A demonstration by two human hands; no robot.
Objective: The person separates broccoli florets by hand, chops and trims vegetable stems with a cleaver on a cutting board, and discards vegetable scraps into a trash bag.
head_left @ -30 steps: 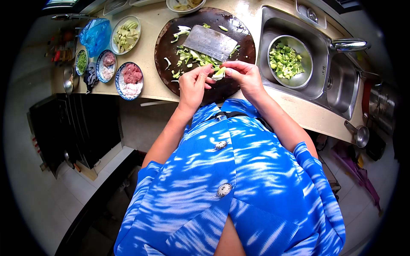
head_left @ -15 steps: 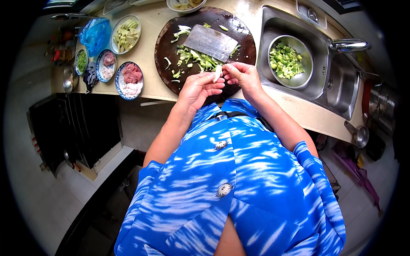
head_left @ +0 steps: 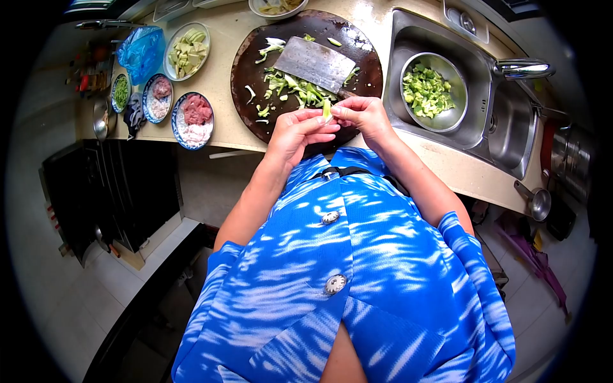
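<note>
Between my fingertips is a small pale-green vegetable piece (head_left: 327,110), held above the near edge of a round dark chopping board (head_left: 255,64). My left hand (head_left: 299,133) pinches it from one side, and my right hand (head_left: 364,118) pinches it from the other. A cleaver (head_left: 316,64) lies flat on the board, its handle partly hidden behind my right hand. Green and white vegetable scraps (head_left: 297,88) are scattered around and beside the blade.
On the right, a metal bowl of chopped greens (head_left: 426,92) sits in the sink (head_left: 399,45) near the faucet (head_left: 523,68). To the left stand a plate of meat (head_left: 196,112), a smaller meat dish (head_left: 158,99), a bowl of pale-green pieces (head_left: 188,54) and a blue plastic bag (head_left: 140,54).
The piece between my fingers has turned, from showing its white side to showing green. Both hands stay at nearly the same spot; the cleaver has not moved.
</note>
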